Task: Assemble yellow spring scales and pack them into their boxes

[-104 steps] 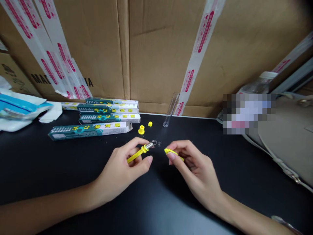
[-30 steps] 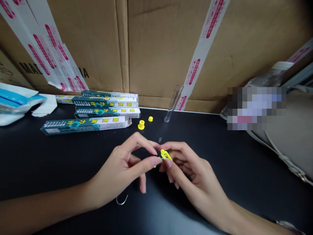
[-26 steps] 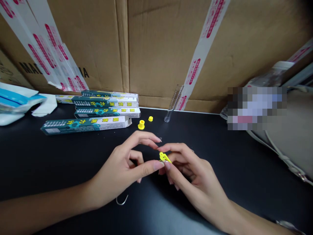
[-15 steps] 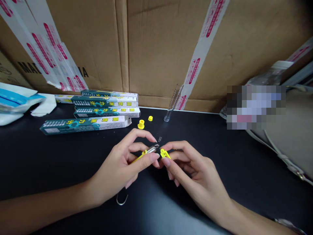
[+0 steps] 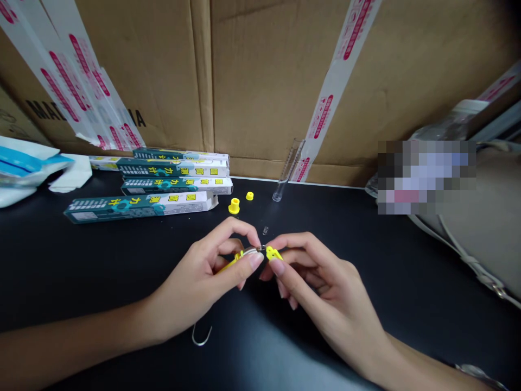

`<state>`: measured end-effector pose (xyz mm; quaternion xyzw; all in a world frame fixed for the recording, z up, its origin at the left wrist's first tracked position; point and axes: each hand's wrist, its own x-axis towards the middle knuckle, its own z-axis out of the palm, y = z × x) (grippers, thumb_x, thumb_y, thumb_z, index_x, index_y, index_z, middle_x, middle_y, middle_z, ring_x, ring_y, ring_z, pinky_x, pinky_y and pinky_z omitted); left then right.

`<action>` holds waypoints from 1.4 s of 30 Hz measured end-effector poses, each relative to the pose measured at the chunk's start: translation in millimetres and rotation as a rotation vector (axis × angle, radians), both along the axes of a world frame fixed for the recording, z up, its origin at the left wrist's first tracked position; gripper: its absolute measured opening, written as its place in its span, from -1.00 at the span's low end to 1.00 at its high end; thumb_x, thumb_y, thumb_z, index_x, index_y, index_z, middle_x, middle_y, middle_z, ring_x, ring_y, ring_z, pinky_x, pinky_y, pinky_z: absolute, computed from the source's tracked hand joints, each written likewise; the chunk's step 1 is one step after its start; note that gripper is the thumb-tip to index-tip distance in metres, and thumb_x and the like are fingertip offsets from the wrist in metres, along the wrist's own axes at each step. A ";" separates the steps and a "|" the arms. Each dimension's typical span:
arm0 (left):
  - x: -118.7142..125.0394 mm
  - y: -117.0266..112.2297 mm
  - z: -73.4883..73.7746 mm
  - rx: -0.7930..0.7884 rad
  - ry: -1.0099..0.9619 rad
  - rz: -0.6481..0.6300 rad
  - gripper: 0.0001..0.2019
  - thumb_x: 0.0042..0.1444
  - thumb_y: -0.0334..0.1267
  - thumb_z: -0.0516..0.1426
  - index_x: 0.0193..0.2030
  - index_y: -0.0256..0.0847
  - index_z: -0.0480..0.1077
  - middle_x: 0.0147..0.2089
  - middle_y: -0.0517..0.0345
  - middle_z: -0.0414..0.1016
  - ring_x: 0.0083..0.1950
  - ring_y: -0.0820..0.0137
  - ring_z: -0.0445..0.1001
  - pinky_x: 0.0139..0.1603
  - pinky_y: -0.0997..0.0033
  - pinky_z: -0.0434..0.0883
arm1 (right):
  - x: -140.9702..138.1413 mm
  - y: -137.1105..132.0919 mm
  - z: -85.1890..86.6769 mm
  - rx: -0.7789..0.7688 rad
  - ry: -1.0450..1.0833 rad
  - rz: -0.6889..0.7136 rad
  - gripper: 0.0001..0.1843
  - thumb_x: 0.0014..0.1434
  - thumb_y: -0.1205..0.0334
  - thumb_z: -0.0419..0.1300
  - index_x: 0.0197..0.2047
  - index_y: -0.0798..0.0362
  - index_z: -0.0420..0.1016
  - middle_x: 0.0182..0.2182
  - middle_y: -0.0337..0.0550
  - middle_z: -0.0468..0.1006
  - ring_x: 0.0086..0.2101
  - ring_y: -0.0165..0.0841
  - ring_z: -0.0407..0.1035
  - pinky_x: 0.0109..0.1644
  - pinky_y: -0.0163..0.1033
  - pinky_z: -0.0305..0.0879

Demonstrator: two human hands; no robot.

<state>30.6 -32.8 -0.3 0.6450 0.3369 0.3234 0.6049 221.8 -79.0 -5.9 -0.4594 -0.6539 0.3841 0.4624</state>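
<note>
In the head view, taking the clear tube [image 5: 288, 171] standing on its end as landmark, the work appears part-way. In front of the tube and to its left, the left hand [image 5: 215, 266] grips a yellow rod [image 5: 228, 264] with a metal sleeve [image 5: 249, 251] at its upper end. A wire loop [image 5: 261, 248] on that sleeve meets, or nearly meets, a yellow eyelet clip [image 5: 272, 253] pinched in the right hand [image 5: 321, 288], straight in front of the tube; whether they are linked I cannot tell. What seems left are the loose pieces: a coil spring [image 5: 265, 231] just in front of the tube, a flanged yellow bushing [image 5: 234, 206] and a small yellow cap [image 5: 249, 196] to its left. A curved wire hook [image 5: 202, 335] shows beneath the left wrist.

For edges, the cardboard box [image 5: 260, 81] rises directly behind the tube and the spring-scale cartons [image 5: 140, 208] bound its left. Bare black tabletop [image 5: 391, 282] stretches to the tube's front right, as far as the beige bag [image 5: 480, 217].
</note>
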 end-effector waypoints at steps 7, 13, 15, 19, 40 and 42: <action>-1.4 0.2 -2.0 0.046 0.044 -0.023 -0.86 0.33 -0.08 0.11 -0.10 -0.04 0.31 -0.44 0.40 0.23 -0.47 0.61 0.21 -0.46 0.62 0.16 | -3.9 -2.6 9.0 0.024 -0.102 -0.105 -0.85 0.33 0.13 0.18 -0.10 -0.05 0.52 -0.58 -0.34 0.54 -0.60 -0.48 0.32 -0.56 -0.41 0.22; -0.7 -0.4 -0.2 0.030 0.047 -0.056 -0.85 0.32 -0.08 0.13 -0.10 -0.04 0.28 -0.49 0.43 0.28 -0.45 0.60 0.30 -0.44 0.61 0.18 | -2.4 -0.5 6.4 0.026 -0.086 -0.082 -0.88 0.32 0.16 0.19 -0.17 -0.03 0.53 -0.59 -0.36 0.50 -0.58 -0.49 0.33 -0.50 -0.42 0.25; -0.2 -0.6 0.5 0.016 0.052 -0.061 -0.84 0.31 -0.10 0.14 -0.09 -0.05 0.27 -0.48 0.43 0.32 -0.46 0.60 0.31 -0.46 0.61 0.17 | -2.0 0.3 6.0 0.016 -0.081 -0.065 -0.89 0.32 0.16 0.20 -0.18 -0.02 0.53 -0.59 -0.37 0.49 -0.57 -0.50 0.33 -0.48 -0.42 0.26; 0.3 -0.4 0.8 0.004 0.075 -0.071 -0.83 0.31 -0.10 0.14 -0.09 -0.07 0.25 -0.48 0.44 0.35 -0.46 0.59 0.32 -0.45 0.61 0.18 | -1.7 1.8 6.0 -0.008 -0.074 -0.058 -0.88 0.32 0.16 0.18 -0.20 -0.02 0.52 -0.60 -0.39 0.44 -0.57 -0.51 0.29 -0.47 -0.43 0.23; -3.1 -14.3 -3.8 0.789 0.529 -0.016 -0.82 0.41 -0.29 -0.12 -0.03 -0.13 0.28 -0.14 0.18 0.46 -0.13 0.36 0.41 -0.10 0.32 0.30 | -0.6 1.7 3.7 -0.013 -0.131 -0.015 -0.88 0.38 0.18 0.14 -0.22 -0.05 0.45 -0.52 -0.40 0.41 -0.52 -0.52 0.28 -0.41 -0.42 0.21; -3.2 -13.1 0.2 0.811 0.554 -0.040 -0.78 0.42 -0.30 -0.16 -0.12 -0.14 0.29 -0.21 0.20 0.42 -0.19 0.35 0.35 -0.14 0.27 0.24 | -1.0 0.5 4.0 0.021 -0.157 -0.013 -0.89 0.37 0.21 0.14 -0.22 -0.05 0.46 -0.50 -0.40 0.42 -0.50 -0.53 0.29 -0.38 -0.42 0.22</action>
